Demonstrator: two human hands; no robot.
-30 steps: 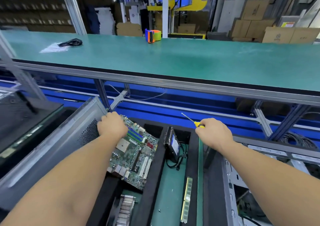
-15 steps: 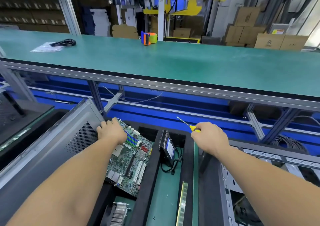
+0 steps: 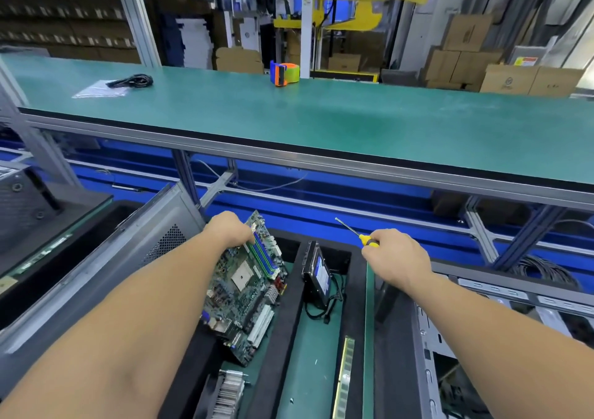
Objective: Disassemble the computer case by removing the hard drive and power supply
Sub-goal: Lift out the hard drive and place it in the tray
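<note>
Head view: left hand [image 3: 226, 230] is clamped on the far edge of a tilted motherboard [image 3: 249, 290]. Right hand [image 3: 397, 258], at 3 o'clock of it, is closed round a yellow-handled screwdriver [image 3: 360, 235]. Hard drive [image 3: 318, 274] is stood on edge between them. Computer case [image 3: 430, 348] is seen at 4 o'clock.

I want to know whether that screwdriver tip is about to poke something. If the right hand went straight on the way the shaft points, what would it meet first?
The right hand holds the screwdriver with its tip up and away to the left. Nothing shows close ahead; first would probably be the blue panel under the green bench, though depth is unclear.
</note>
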